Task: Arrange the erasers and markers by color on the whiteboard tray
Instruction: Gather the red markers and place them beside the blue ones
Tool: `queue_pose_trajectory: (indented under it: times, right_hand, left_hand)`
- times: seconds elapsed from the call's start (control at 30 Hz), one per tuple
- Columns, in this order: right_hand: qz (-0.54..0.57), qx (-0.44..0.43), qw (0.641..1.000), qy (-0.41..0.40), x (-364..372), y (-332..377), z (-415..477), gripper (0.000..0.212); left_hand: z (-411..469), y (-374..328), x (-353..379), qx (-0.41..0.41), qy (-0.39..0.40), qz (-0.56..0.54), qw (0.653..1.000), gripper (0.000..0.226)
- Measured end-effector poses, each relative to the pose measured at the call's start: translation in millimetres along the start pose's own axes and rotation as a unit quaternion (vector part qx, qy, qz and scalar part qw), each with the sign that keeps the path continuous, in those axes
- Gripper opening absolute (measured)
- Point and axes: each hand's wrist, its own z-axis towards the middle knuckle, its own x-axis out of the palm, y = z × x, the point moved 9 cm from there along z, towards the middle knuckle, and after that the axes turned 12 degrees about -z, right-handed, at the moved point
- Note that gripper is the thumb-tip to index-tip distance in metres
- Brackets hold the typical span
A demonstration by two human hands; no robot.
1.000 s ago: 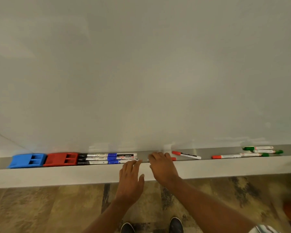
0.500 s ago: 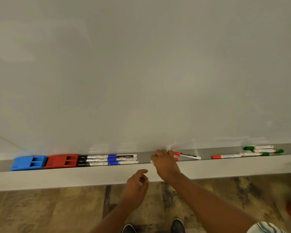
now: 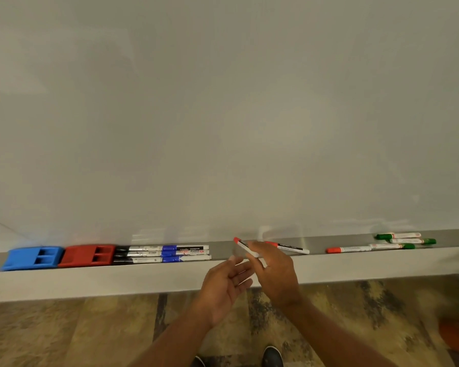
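Mottled tan-and-dark floor (image 3: 90, 335), possibly carpet, two dark shoes (image 3: 272, 356) at bottom edge — blurred orange shape (image 3: 457, 333) lower right

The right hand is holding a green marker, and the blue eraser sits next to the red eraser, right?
Not quite. The head view shows the right hand holding a red-capped marker, not a green one. The blue eraser does sit next to the red eraser.

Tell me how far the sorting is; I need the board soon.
Done: the blue eraser, red eraser, black markers and blue markers sit grouped left on the tray. In hand: the right hand holds one red marker above the tray; the left hand is open. Left: two red markers lie apart, one beside the green markers.
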Motion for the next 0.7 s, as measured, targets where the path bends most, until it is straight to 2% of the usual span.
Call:
queue_pose_trajectory:
  times: [0.1, 0.23, 0.37, 0.43, 0.53, 0.7]
  right_hand:
    - [0.055, 0.046, 0.997, -0.022, -11, -9, -11, 0.022]
    - [0.062, 0.037, 0.997, -0.026, -11, -17, -30, 0.022]
    - [0.044, 0.005, 0.999, -0.018, -8, -28, -40, 0.020]
    - [0.031, -0.005, 0.999, 0.019, -3, -36, -41, 0.027]
    - [-0.005, 0.027, 0.999, 0.046, 1, -61, -33, 0.041]
    - [-0.085, 0.057, 0.995, 0.003, -11, -97, 1, 0.027]
  left_hand:
    - [0, 2, 16, 0.001, 0.024, -0.018, 1.000, 0.041]
    - [5, 0, 25, 0.032, 0.025, -0.057, 0.998, 0.041]
    - [10, -2, 26, 0.053, 0.007, -0.083, 0.995, 0.027]
    - [13, -1, 21, 0.058, -0.014, -0.077, 0.995, 0.026]
    - [14, 0, 16, 0.065, -0.032, -0.066, 0.995, 0.026]
    - [13, 7, 6, 0.068, -0.063, -0.046, 0.995, 0.026]
